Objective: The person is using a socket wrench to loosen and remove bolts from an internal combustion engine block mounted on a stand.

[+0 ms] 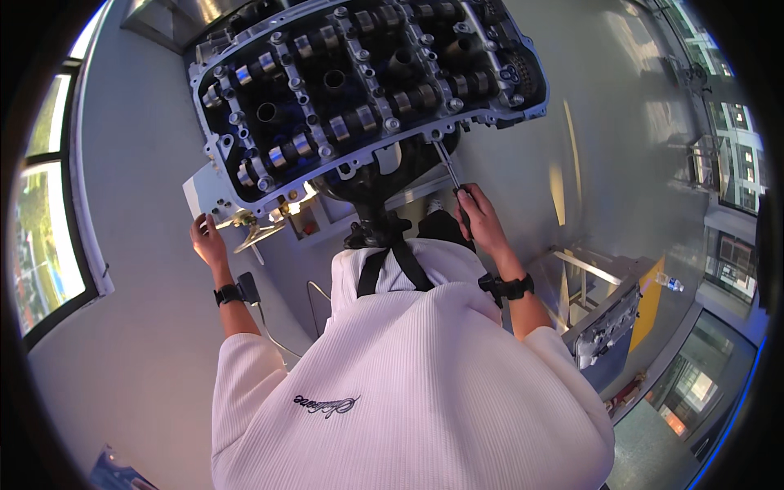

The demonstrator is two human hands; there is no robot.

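An engine cylinder head (359, 82) with two rows of camshafts and several bolts sits on a stand in front of me. My right hand (482, 216) grips a slim screwdriver-like tool (447, 167) whose tip meets the head's near edge. My left hand (208, 241) rests at the head's lower left corner, next to a small metal bracket (253, 224); whether it holds anything I cannot tell. Both wrists wear black bands.
A black stand post (376, 220) rises under the engine. A metal frame with another engine part (608, 327) stands at my right. A water bottle (670, 283) lies further right. Windows line the left wall.
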